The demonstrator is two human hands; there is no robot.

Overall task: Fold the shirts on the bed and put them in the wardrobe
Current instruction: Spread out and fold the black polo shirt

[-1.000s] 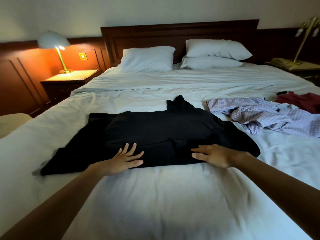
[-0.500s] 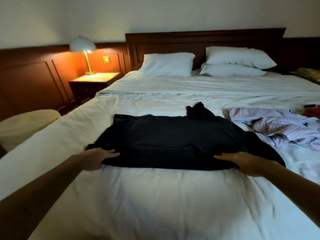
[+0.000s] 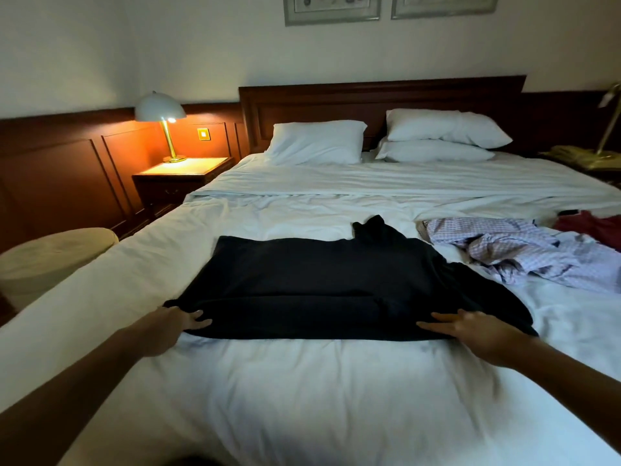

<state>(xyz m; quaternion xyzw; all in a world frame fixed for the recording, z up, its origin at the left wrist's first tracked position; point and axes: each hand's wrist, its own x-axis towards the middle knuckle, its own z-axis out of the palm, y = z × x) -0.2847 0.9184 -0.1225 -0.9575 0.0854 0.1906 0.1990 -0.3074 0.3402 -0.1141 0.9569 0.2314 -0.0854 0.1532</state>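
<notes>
Pinching the near left corner of the one black cloth shirt (image 3: 322, 280), the left grip (image 3: 174, 326) has its fingers (image 3: 198, 322) curled over the hem. The right grip (image 3: 470, 329) lies flat on the shirt's near right edge, fingers straight and slightly apart, clamped on nothing. The near hem runs between the two grips, and the garment spreads away from them across the white-sheeted bed (image 3: 302, 398).

Beyond the right grip and to its right lies one crumpled lilac-and-white checked shirt (image 3: 504, 250), just beside the black one; whether they touch I cannot tell. Further to that side lies one dark red garment (image 3: 601, 228), which makes three pieces of clothing on the bed.

Far beyond both grips, three white pillows (image 3: 316, 142) rest at the dark wooden headboard (image 3: 379, 95): one alone on the left grip's side, two stacked on the right grip's side. Two framed pictures (image 3: 332, 8) hang on the wall above.

One lit brass lamp (image 3: 161, 109) with a pale dome shade stands on a wooden bedside surface (image 3: 181, 169), beyond and left of the left grip. A second brass lamp (image 3: 610, 122) stands far right of the right grip. One cream round stool (image 3: 50, 257) sits left of the left grip.
</notes>
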